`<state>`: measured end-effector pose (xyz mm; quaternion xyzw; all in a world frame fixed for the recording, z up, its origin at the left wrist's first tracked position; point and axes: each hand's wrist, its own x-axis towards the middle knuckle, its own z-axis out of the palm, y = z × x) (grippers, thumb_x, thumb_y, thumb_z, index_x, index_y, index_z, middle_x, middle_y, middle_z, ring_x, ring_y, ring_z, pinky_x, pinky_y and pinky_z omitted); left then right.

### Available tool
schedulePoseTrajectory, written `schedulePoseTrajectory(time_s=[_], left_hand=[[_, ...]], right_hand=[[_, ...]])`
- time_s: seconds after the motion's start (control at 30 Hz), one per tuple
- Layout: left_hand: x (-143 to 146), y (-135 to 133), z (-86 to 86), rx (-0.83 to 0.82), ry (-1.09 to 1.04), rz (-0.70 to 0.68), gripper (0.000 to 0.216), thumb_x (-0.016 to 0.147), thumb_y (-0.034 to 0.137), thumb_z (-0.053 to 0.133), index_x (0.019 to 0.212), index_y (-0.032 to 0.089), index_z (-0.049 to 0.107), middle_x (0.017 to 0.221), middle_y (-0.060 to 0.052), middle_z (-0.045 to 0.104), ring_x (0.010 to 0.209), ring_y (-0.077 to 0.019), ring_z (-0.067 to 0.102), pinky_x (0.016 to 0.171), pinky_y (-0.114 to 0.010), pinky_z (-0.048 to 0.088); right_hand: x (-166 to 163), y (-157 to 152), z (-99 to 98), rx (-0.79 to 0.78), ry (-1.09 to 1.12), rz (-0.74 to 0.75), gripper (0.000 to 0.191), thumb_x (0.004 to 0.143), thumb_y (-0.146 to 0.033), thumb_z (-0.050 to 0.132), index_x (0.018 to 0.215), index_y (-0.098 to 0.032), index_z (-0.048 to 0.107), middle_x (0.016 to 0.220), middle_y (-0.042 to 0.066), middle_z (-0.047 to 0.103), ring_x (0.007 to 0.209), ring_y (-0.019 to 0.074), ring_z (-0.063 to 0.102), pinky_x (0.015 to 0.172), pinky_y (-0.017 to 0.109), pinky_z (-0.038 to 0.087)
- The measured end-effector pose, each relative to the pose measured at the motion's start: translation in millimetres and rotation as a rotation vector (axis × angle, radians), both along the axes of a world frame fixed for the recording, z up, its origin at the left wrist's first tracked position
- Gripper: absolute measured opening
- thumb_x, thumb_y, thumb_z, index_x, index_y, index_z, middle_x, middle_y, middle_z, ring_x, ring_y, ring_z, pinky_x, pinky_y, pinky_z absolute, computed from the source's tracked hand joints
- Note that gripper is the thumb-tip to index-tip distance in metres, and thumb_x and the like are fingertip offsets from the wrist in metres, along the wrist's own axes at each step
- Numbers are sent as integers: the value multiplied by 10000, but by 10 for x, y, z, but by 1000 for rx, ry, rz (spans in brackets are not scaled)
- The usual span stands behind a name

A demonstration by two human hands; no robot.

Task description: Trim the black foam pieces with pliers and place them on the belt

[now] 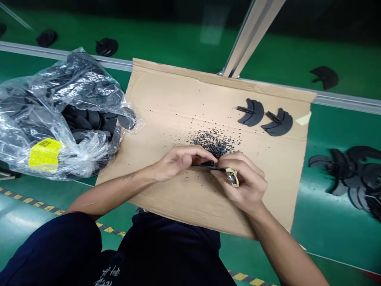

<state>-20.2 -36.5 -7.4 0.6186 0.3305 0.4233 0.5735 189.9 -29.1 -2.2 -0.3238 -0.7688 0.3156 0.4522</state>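
Note:
Over the cardboard sheet (166, 190), my left hand (174, 162) is closed on a small black plastic part (208, 163), seen nearly edge-on. My right hand (247, 178) grips a short tool (232, 177) with a pale yellow covering and a shiny end, held against the part. Fingers hide the tool's working tip, so its exact kind does not show. Just beyond both hands lies a heap of tiny black bits (218, 145), scattered outward over the cardboard. Two curved black plastic parts (252, 112) with ribbed stems rest at its far right.
At left a clear plastic bag (26, 107) with a yellow label holds many black discs. Several black parts (357, 171) are piled on the green floor at right. A metal frame rail (342, 101) and upright post (250, 35) border the far side, with reflections in dark glass.

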Motion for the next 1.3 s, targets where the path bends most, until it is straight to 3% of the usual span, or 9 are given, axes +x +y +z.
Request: schedulePoseTrajectory(time_s=[0.1,0.17,0.23,0.6,0.8,0.93,1.03,1.17,1.3], left_hand=[[8,-19,-8,166,130,106,405,844,486,772,1113,184,741,985,-84,752,890,-170,697,817,-283,565],[9,-25,-13,275,215,195,242,876,314,769,1083,188,751,951,-70,754,871,-151,695,806,-267,565],[-2,-18,-14,362,256,239,211,890,264,749,1088,191,755,960,-72,750,890,-150,691,802,-267,569],[-21,-4,-28,481,267,200,304,882,255,762,1180,198,742,952,-71,747,878,-138,682,788,-264,572],[-38,-3,-60,510,272,183,320,883,266,763,1198,210,740,938,-76,765,826,-138,686,754,-274,567],[-37,-13,-80,507,254,156,318,871,253,775,1182,195,746,943,-87,769,821,-139,690,750,-274,569],[-31,-18,-82,485,231,150,294,862,237,783,1150,186,758,935,-87,768,809,-134,688,736,-262,568],[-42,-15,-45,487,218,177,305,852,213,791,1152,167,754,929,-84,755,822,-131,681,733,-252,563],[-56,-20,-7,526,284,188,343,851,201,789,1189,186,733,938,-70,739,842,-132,671,728,-252,560]], right_hand=[[20,17,18,-12,-24,23,108,883,-138,678,953,-218,659,901,63,701,795,191,674,685,344,558],[50,48,19,-28,-59,36,121,887,-159,680,990,-216,654,938,76,710,837,207,682,708,359,564],[89,91,5,-4,-120,5,133,889,-167,679,1009,-212,644,932,79,711,851,216,679,719,366,558],[160,146,-120,210,-423,-36,94,928,-164,570,978,-197,643,805,63,687,693,193,585,645,338,461],[184,129,-92,304,-524,-67,133,954,-146,536,979,-190,658,770,55,687,669,184,569,636,336,450],[187,107,-62,385,-619,-91,133,943,-131,566,872,-194,659,692,41,658,620,174,549,600,330,426],[180,93,-84,324,-589,-71,158,930,-114,578,809,-194,642,678,33,658,605,163,566,579,315,422],[185,117,-133,198,-454,-48,151,938,-113,540,884,-193,656,734,36,682,641,159,591,597,298,436],[184,151,-119,327,-622,-184,135,929,-140,542,974,-176,664,787,73,682,716,212,559,621,350,394]])
